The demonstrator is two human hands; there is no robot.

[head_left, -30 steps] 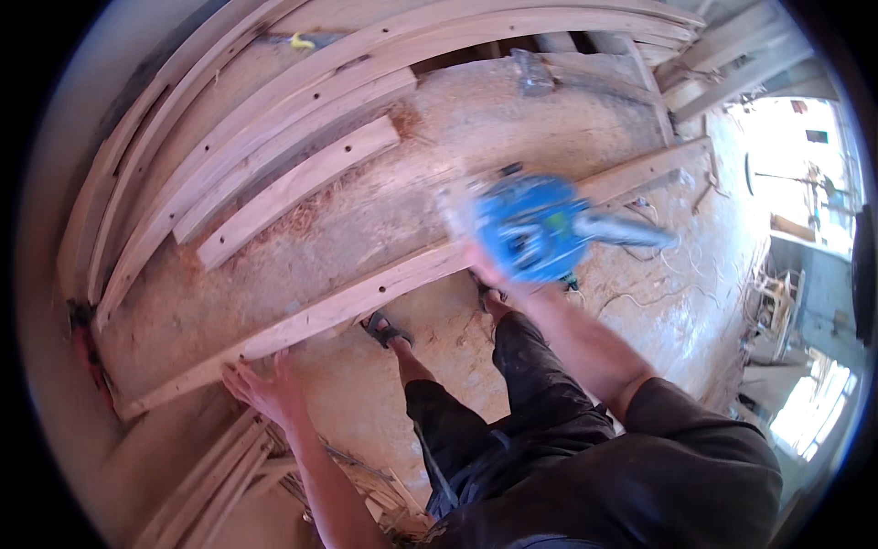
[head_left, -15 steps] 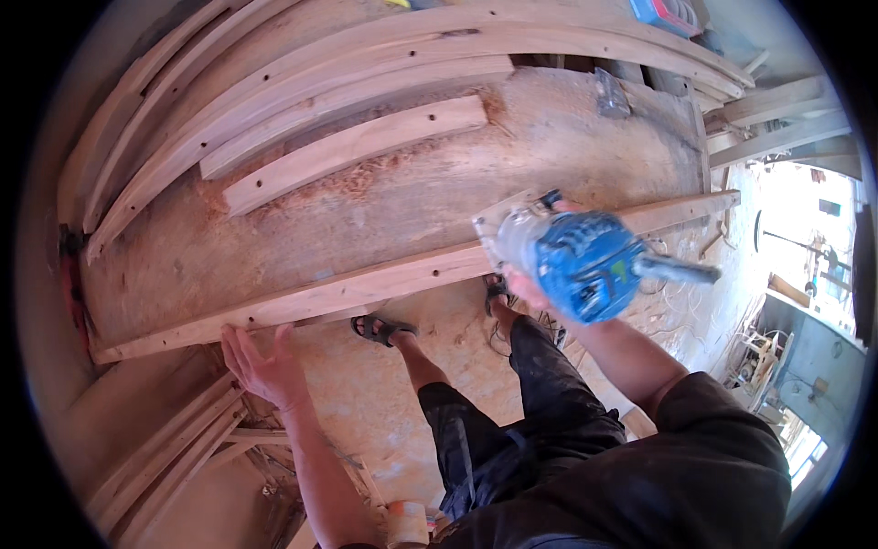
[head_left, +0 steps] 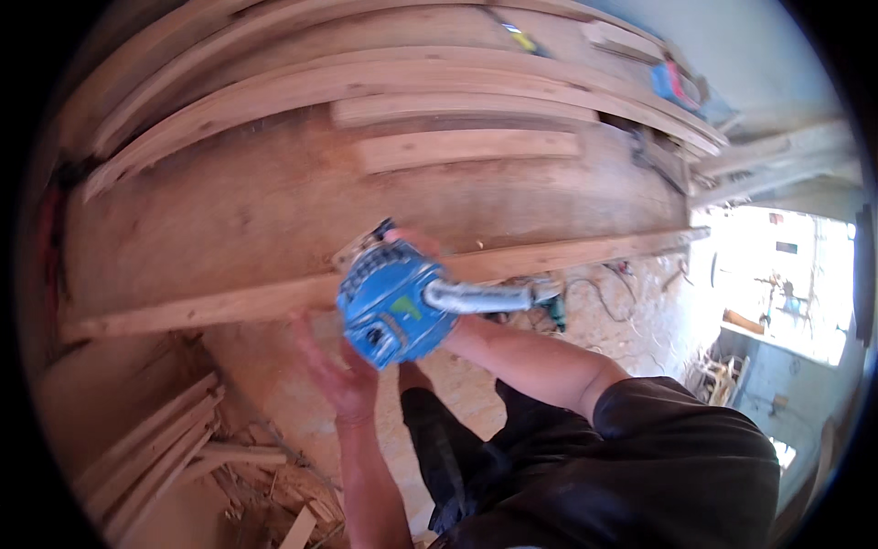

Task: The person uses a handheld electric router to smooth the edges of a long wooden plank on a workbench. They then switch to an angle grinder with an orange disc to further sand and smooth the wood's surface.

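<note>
A blue handheld router [head_left: 393,306] with a pale stub or hose on its side sits over a long wooden beam [head_left: 210,306] at the bench's near edge. My right hand [head_left: 418,242] is closed around the router's body; only part of its fingers shows beyond the tool. Just left of and below the router, my left hand [head_left: 346,382] has its fingers stretched out toward the beam's near side. That hand is blurred, and the router covers part of it. Whether its fingertips touch the beam, I cannot tell.
Short wooden pieces [head_left: 471,149] and long curved boards [head_left: 384,75] lie across the bench [head_left: 183,210]. A yellow-and-black tool [head_left: 519,37] rests at the back. Cords and a dark green power tool [head_left: 556,309] are on the floor at right. Planks [head_left: 151,448] are stacked at lower left.
The router and my right hand have moved left along the beam, close to my left hand. The view has shifted too, so the bench and boards appear in different places.
</note>
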